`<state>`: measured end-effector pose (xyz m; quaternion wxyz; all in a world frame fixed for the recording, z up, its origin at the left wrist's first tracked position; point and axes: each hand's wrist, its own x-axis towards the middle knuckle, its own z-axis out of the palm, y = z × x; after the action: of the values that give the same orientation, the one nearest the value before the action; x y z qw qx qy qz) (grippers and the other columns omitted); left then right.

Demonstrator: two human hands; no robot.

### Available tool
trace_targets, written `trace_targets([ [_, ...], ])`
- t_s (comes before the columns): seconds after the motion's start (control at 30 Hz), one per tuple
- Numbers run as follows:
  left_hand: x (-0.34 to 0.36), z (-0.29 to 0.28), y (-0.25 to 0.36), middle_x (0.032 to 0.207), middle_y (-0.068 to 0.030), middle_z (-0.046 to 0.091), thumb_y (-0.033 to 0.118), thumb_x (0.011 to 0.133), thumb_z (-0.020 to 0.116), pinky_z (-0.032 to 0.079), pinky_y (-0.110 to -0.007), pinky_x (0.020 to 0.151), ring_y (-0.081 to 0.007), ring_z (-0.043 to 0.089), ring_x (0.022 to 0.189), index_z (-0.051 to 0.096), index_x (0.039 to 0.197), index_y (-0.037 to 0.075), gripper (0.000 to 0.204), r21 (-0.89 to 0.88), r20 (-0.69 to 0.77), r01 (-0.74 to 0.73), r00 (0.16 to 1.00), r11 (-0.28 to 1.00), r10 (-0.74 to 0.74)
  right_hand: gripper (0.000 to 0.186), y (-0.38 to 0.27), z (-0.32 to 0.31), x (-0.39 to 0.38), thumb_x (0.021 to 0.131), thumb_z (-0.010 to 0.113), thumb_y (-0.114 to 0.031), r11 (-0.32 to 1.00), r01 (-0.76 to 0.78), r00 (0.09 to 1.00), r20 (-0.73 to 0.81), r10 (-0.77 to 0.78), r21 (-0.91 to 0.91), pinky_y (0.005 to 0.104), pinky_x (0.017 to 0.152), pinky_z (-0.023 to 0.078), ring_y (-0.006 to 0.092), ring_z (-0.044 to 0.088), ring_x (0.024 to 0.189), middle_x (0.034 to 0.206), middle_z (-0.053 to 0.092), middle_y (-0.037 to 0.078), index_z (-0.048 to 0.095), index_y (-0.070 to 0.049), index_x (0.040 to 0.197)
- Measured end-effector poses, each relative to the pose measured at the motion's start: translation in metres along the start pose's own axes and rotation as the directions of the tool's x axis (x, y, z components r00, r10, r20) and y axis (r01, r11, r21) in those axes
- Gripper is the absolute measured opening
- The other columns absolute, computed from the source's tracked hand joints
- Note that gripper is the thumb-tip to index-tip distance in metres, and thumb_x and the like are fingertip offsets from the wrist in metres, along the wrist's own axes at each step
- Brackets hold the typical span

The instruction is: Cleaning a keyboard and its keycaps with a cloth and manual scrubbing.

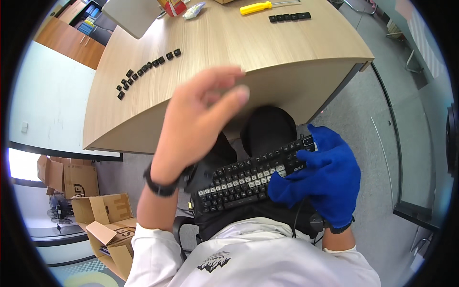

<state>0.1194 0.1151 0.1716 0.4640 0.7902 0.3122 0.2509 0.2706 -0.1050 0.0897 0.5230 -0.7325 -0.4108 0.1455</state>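
My left hand [201, 115], bare and blurred, is raised above the keyboard's left part, near the desk edge, fingers curved and apart with nothing visible between them. My right hand [325, 177], in a blue glove, grips the right part of a black keyboard [234, 191] lying on my lap; some keys are hidden under it. The keyboard has pale key rows with keycaps apparently off. Loose black keycaps [148, 65] form a curved line on the desk [210, 38] at left; another short row [287, 17] lies at the back right.
A yellow screwdriver [256, 7], a small packet [193, 10] and a grey monitor [131, 16] are at the desk's back. Open cardboard boxes [112, 208] stand at left beside a small fan [59, 210]. A glass partition [416, 158] runs along the right.
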Motion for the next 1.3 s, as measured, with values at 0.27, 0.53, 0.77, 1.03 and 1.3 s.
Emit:
trace_targets([
  [0.27, 0.183, 0.045, -0.035, 0.104, -0.0130, 0.075, 0.021, 0.092, 0.071, 0.056, -0.032, 0.078, -0.0202, 0.072, 0.089, 0.070, 0.125, -0.002, 0.041, 0.265, -0.135, -0.261, 0.943, 0.928, 0.304, 0.047, 0.003, -0.004, 0.000, 0.053, 0.095, -0.023, 0.986, -0.160, 0.981, 0.104, 0.165, -0.053, 0.0345, 0.075, 0.058, 0.0248, 0.069, 0.081, 0.116, 0.066, 0.014, 0.070, -0.007, 0.088],
  [0.53, 0.235, 0.075, -0.039, 0.102, -0.0182, 0.076, 0.022, 0.090, 0.073, 0.057, -0.037, 0.086, -0.0286, 0.074, 0.091, 0.072, 0.124, 0.001, 0.040, 0.424, -0.070, 0.048, 0.997, 0.904, -0.020, 0.031, 0.005, -0.014, 0.000, 0.065, 0.089, -0.006, 0.996, -0.066, 0.989, 0.129, 0.073, -0.054, 0.0298, 0.070, 0.056, 0.0193, 0.073, 0.078, 0.099, 0.072, 0.012, 0.074, -0.007, 0.092],
  [0.77, 0.203, 0.057, -0.042, 0.091, -0.0114, 0.075, 0.020, 0.089, 0.075, 0.056, -0.032, 0.075, -0.0188, 0.071, 0.082, 0.074, 0.105, -0.002, 0.027, 0.243, -0.055, -0.040, 0.997, 0.969, 0.054, 0.040, 0.009, -0.014, -0.003, 0.055, 0.092, -0.033, 0.969, -0.246, 0.963, 0.118, 0.242, 0.021, 0.0397, 0.075, 0.054, 0.0283, 0.062, 0.071, 0.102, 0.065, 0.007, 0.070, -0.013, 0.082],
  [1.03, -0.045, 0.039, -0.006, 0.108, -0.0162, 0.074, -0.004, 0.089, 0.072, 0.051, -0.024, 0.066, -0.0091, 0.062, 0.074, 0.069, 0.108, 0.004, 0.020, -0.568, 0.474, 0.519, 0.841, 0.639, -0.262, 0.038, -0.026, -0.006, 0.010, 0.065, 0.083, -0.029, 0.823, 0.139, 0.988, 0.139, -0.073, -0.551, 0.0435, 0.072, 0.060, 0.0413, 0.071, 0.087, 0.135, 0.049, 0.032, 0.067, -0.011, 0.095],
  [1.3, -0.116, 0.076, -0.036, 0.114, -0.0102, 0.068, -0.005, 0.091, 0.072, 0.050, -0.027, 0.072, -0.0101, 0.061, 0.085, 0.067, 0.105, 0.002, 0.016, -0.675, 0.575, 0.642, 0.767, 0.364, -0.285, 0.030, -0.029, 0.021, -0.009, 0.069, 0.081, -0.027, 0.804, 0.243, 0.969, 0.179, -0.172, -0.542, 0.0437, 0.062, 0.060, 0.0444, 0.072, 0.091, 0.141, 0.046, 0.039, 0.069, -0.011, 0.091],
])
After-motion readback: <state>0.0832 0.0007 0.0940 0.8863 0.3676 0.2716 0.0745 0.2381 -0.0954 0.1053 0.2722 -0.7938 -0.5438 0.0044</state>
